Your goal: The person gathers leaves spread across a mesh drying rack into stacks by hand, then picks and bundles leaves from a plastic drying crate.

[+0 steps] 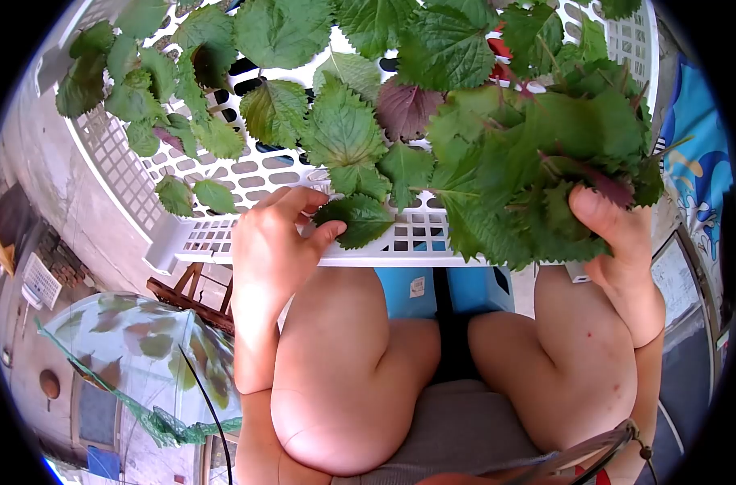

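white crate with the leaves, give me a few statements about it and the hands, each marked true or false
1. The right hand holds a bunch of leaves at the crate. True.
2. The crate's walls are solid. False: they are full of holes.
3. The left hand pinches a single leaf. True.
4. Every leaf is plain green. False: one in the middle is purple.
5. Bare knees show below the crate. True.

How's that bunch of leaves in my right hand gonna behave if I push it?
The bunch of leaves will probably flop and bend, since its leaves look thin and broad. It's likely light, being just foliage. Outer leaves might slip loose; your right hand holds only one edge.
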`<state>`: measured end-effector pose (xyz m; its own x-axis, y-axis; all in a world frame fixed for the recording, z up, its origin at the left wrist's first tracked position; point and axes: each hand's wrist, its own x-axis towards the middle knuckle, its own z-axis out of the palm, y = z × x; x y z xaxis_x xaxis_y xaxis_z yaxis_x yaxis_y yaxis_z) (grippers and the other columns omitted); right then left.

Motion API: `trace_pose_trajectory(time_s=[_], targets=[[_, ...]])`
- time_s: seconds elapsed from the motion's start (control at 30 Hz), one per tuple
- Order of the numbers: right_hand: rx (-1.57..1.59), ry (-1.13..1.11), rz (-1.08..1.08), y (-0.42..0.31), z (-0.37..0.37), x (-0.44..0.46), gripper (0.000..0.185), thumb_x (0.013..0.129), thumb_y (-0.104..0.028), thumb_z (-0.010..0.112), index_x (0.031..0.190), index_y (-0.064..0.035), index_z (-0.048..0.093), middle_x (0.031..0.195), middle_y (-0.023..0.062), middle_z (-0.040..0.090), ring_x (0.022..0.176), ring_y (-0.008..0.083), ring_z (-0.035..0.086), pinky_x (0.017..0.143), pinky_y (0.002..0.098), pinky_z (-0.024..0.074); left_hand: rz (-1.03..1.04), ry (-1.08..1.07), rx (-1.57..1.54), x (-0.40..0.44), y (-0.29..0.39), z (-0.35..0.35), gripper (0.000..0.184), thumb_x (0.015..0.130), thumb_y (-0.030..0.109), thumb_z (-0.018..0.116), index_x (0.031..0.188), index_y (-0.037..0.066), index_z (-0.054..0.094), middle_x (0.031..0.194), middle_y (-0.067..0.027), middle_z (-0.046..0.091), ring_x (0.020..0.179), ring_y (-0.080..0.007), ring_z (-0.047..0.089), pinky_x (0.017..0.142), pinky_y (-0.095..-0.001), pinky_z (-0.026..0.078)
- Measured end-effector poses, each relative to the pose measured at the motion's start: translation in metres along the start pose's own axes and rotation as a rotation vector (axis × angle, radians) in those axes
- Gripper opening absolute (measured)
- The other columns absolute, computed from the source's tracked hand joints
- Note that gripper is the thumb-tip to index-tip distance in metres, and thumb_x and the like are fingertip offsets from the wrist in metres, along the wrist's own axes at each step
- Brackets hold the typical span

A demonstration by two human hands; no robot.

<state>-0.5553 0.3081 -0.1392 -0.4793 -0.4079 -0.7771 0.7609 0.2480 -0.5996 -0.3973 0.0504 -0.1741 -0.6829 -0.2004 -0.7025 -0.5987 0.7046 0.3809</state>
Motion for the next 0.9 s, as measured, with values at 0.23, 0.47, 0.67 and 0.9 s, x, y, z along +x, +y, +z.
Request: trace_pose_trajectory(time_s=[0.23, 0.47, 0.67, 0.9], targets=[[0.048, 0.013, -0.022, -0.006, 0.007, 0.001, 0.060, 0.080, -0.021, 0.070, 0.130, 0.0046, 0.047, 0.121, 0.0155, 0.059, 0.110, 0.0254, 0.058, 0.095, 0.0382, 0.0471, 0.051, 0.018, -0.072, 0.011, 0.002, 0.011, 0.025, 0.066, 0.001, 0.079, 0.088, 0.002, 0.069, 0.079, -0.0069, 0.066, 0.066, -0.0167, 0.064, 0.061, -0.0289, 0.051], [0.058, 0.026, -0.045, -0.006, 0.005, 0.002, 0.060, 0.080, -0.022, 0.070, 0.129, 0.0040, 0.048, 0.119, 0.0146, 0.059, 0.108, 0.0246, 0.058, 0.095, 0.0378, 0.0471, 0.096, 0.068, -0.080, 0.011, -0.005, 0.016, 0.017, 0.067, 0.000, 0.077, 0.082, 0.002, 0.068, 0.076, -0.0057, 0.064, 0.060, -0.0158, 0.062, 0.057, -0.0282, 0.050], [0.052, 0.038, -0.058, -0.005, 0.003, 0.002, 0.062, 0.080, -0.023, 0.070, 0.130, 0.0040, 0.047, 0.120, 0.0146, 0.058, 0.109, 0.0249, 0.057, 0.095, 0.0385, 0.0470, 0.167, 0.039, -0.125, 0.008, -0.005, -0.001, 0.014, 0.067, -0.005, 0.074, 0.077, 0.000, 0.065, 0.073, -0.0063, 0.062, 0.061, -0.0153, 0.060, 0.054, -0.0273, 0.048], [0.074, 0.037, -0.026, -0.011, 0.002, 0.002, 0.063, 0.079, -0.025, 0.070, 0.130, 0.0039, 0.046, 0.121, 0.0154, 0.057, 0.110, 0.0254, 0.057, 0.095, 0.0391, 0.0467, 0.043, 0.146, 0.296, 0.004, -0.016, -0.035, 0.011, 0.070, 0.004, 0.074, 0.075, 0.007, 0.064, 0.073, -0.0043, 0.063, 0.060, -0.0208, 0.064, 0.054, -0.0330, 0.048]])
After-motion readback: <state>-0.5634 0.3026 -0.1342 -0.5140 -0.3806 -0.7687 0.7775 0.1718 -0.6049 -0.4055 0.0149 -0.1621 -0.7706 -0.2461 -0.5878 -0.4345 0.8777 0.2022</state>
